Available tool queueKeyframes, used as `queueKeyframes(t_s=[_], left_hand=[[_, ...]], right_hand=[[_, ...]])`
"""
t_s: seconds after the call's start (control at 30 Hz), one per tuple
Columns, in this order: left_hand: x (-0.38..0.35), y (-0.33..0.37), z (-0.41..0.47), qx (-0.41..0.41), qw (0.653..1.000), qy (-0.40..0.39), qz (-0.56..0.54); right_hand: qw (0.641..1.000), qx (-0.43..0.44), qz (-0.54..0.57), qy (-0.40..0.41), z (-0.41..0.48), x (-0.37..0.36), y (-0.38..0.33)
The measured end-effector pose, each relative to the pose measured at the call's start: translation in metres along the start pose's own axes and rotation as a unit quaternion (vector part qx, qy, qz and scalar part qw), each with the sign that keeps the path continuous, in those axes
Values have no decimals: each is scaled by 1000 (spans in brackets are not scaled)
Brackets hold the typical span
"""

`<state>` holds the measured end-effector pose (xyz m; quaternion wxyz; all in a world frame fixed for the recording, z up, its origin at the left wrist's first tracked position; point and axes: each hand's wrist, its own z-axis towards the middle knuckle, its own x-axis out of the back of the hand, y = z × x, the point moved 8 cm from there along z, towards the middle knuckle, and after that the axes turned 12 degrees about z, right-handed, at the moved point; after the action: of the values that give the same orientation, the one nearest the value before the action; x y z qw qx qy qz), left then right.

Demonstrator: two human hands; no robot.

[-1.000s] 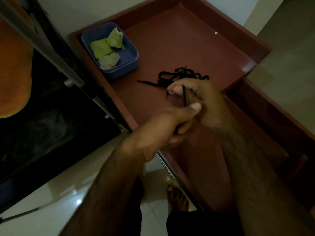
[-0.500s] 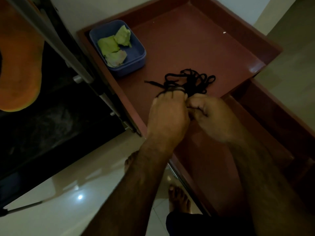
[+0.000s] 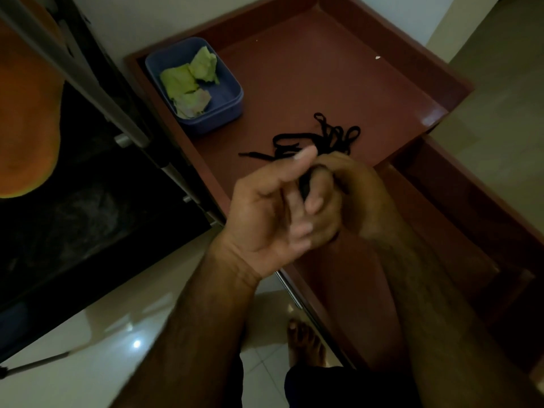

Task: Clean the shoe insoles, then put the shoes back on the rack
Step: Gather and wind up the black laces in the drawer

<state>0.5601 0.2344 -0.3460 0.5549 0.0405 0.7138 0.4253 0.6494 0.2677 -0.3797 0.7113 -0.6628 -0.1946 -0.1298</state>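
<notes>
Liable to knot or snag if tugged fast, with loose loops of lace (image 3: 326, 136) heaped on the worktop (image 3: 368, 83) above centre frame, just beyond the knuckles. Right hand (image 3: 353, 195) clamped round a dark bunch of that lace at centre. Left hand (image 3: 265, 213) touching the right, fingers curled; cannot tell whether gripping the lace. No shoes or insoles in view. Tub (image 3: 226, 113) of cloths (image 3: 188, 83) upper left, well apart.

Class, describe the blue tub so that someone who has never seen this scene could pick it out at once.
Find the reddish-brown raised-edge surface filling the upper middle of the view. In its far left corner sits a blue tub. It is the only container there, holding crumpled yellow-green cloths, unlike the loose black laces nearer the viewer.
</notes>
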Motion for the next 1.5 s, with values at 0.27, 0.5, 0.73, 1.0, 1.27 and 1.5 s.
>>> queueKeyframes(t_s=[0.27,0.5,0.73,1.0,1.27,1.5], left_hand=[[72,29,-10,-140,836,433,306],[43,11,-3,97,552,393,729],[56,-8,-5,237,786,322,472],[-8,1,-8,26,997,-71,24],[77,39,-20,-174,842,453,234],[38,24,-8,19,529,403,747]], right_hand=[[998,-14,-4,-62,-12,-7,-5],[991,46,-127,-9,-5,9,-7],[997,42,-71,-4,2,6,1],[996,15,-87,-7,6,5,7],[995,12,-90,-50,-10,-3,-2],[990,37,-133,10,-11,11,-22]])
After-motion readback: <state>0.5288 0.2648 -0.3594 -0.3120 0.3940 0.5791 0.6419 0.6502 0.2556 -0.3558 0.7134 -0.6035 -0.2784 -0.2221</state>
